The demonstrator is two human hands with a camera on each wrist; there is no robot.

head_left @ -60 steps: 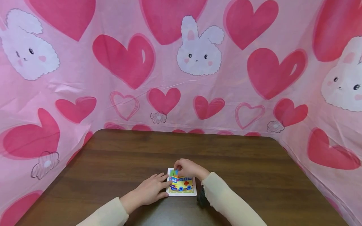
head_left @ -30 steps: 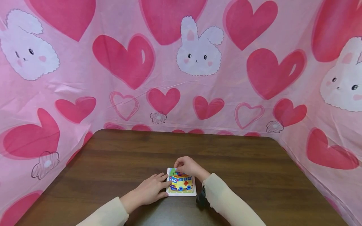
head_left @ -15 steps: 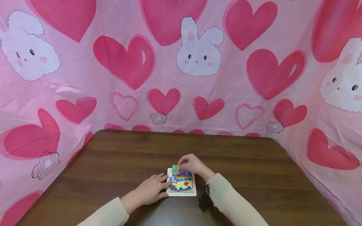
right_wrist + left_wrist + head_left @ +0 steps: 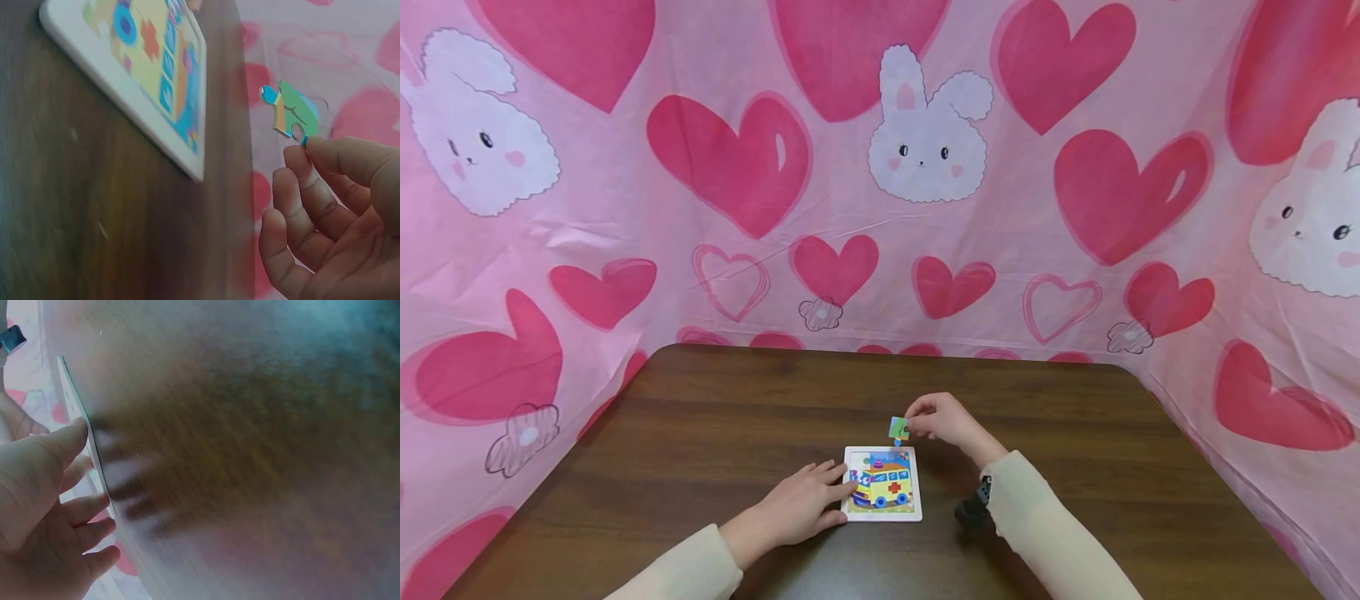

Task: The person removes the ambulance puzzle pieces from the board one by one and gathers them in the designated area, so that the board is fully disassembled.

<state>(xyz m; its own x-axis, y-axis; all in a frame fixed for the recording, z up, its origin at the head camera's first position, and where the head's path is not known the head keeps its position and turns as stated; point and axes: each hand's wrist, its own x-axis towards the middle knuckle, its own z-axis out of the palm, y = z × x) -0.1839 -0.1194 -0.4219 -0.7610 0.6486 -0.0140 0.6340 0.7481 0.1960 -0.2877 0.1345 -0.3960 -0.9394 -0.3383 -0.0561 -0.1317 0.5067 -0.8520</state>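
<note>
A small jigsaw puzzle in a white frame [image 4: 883, 517] lies on the table, with a yellow ambulance picture. Its upper left corner shows a pale gap. My left hand [image 4: 793, 502] rests at the frame's left side, fingers extended, one fingertip over the picture. In the left wrist view the thumb and fingers of my left hand [image 4: 47, 500] meet the frame's edge. Beyond the frame, my right hand [image 4: 946, 419] pinches a green and blue puzzle piece [image 4: 898, 428] between thumb and index finger. The right wrist view shows the piece [image 4: 297, 111] held up by its edge, clear of the frame.
The dark wooden table [image 4: 760, 400] has rounded far corners. A pink cloth [image 4: 850, 217] with hearts and rabbits hangs around its back and sides. A black device [image 4: 973, 507] is at my right wrist, below the cream sleeve [image 4: 1045, 517].
My right hand has lifted the corner piece out of the puzzle and carried it up and to the right, past the frame's far edge. My left hand has stayed in place.
</note>
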